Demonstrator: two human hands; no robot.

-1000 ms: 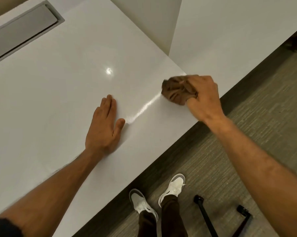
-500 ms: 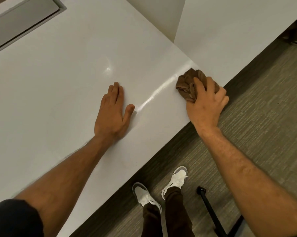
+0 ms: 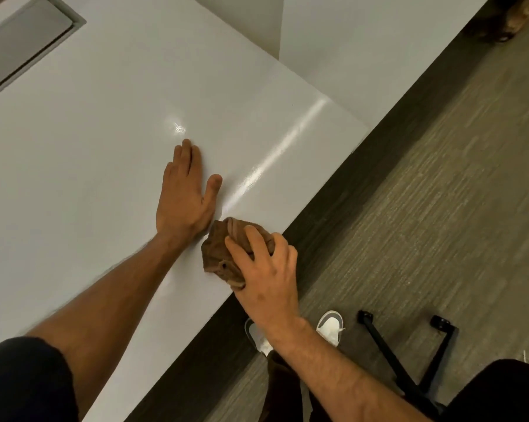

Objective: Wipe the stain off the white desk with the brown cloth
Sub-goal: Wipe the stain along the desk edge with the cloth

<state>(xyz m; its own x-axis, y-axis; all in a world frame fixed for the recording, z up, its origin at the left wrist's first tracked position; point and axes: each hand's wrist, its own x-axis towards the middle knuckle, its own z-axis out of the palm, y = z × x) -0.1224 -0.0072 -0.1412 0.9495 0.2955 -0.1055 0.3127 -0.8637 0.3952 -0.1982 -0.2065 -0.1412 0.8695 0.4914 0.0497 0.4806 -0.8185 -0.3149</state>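
The white desk (image 3: 105, 147) fills the left and middle of the head view. A crumpled brown cloth (image 3: 219, 249) lies on it close to the front edge, and my right hand (image 3: 266, 275) presses down on it with the fingers curled over the top. My left hand (image 3: 184, 196) rests flat on the desk just left of the cloth, palm down, fingers stretched out and holding nothing. I can make out no stain on the desk; only a bright glare streak (image 3: 272, 156) and a light spot show.
A grey recessed cable flap (image 3: 23, 44) sits at the desk's far left corner. A second white desk (image 3: 363, 50) adjoins on the right. Below the edge lie dark carpet (image 3: 424, 208), my white shoes (image 3: 330, 327) and a black chair base (image 3: 409, 360).
My right hand has dragged the cloth from the desk's right corner back along the front edge towards me, ending beside my left hand. The left hand has stayed flat.
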